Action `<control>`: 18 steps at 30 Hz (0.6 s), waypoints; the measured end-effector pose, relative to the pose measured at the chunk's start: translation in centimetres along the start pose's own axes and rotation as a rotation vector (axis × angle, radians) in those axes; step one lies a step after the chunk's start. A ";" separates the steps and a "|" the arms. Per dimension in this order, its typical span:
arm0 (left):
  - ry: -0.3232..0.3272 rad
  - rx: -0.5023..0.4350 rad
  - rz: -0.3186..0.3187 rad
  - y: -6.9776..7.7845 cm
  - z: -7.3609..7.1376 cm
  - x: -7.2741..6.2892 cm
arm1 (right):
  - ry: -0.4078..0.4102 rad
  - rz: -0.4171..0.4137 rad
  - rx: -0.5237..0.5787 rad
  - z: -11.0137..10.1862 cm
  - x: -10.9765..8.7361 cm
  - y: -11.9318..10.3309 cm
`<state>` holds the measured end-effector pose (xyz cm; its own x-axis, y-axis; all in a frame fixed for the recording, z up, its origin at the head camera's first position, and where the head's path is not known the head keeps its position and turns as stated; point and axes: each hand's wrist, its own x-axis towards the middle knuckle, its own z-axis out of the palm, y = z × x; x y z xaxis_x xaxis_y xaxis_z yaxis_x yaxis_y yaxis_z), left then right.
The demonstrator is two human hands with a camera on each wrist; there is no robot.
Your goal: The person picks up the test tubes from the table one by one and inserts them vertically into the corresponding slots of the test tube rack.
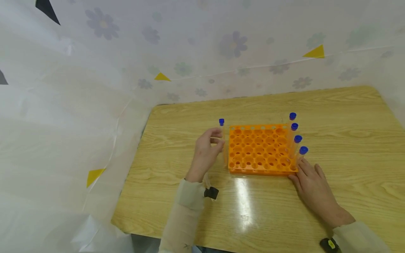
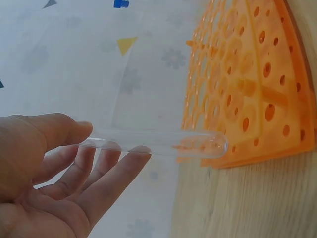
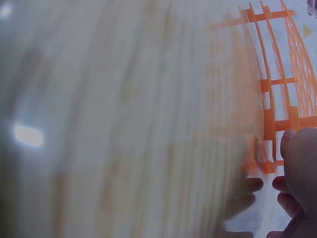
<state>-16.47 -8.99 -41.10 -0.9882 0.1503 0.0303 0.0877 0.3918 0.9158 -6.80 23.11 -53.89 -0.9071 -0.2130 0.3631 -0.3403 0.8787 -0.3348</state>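
My left hand (image 1: 207, 149) pinches a clear test tube (image 2: 163, 143) with a blue cap (image 1: 221, 121), thumb on one side and fingertips on the other. The tube stands upright just left of the orange test tube rack (image 1: 262, 173), its rounded bottom bare below the fingers. At the rack's near right corner, my right hand (image 1: 314, 189) holds the edge, with the thumb (image 3: 287, 141) against the front. Several capped test tubes (image 1: 297, 139) stand in a row along the rack's right end; the other holes show no tubes.
The wood-grain table (image 1: 171, 130) carries the rack near its middle. Behind it hangs a white sheet (image 1: 196, 42) with pale flowers and yellow triangles. A black clip-like piece (image 1: 211, 193) is by the left cuff, and a dark band (image 1: 329, 245) is at the right wrist.
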 end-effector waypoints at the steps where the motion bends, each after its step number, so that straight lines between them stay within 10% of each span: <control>1: -0.002 -0.004 0.004 0.1 0.2 0.1 | 0.000 0.000 0.000 0.0 0.0 0.0; 18: -0.017 0.134 0.125 2.5 3.1 1.7 | -0.013 0.013 -0.003 0.1 0.1 0.1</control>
<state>-17.55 -4.93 -40.04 -0.9663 0.2206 0.1325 0.2267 0.4862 0.8439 -6.97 23.16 -54.01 -0.9147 -0.2071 0.3470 -0.3276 0.8828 -0.3366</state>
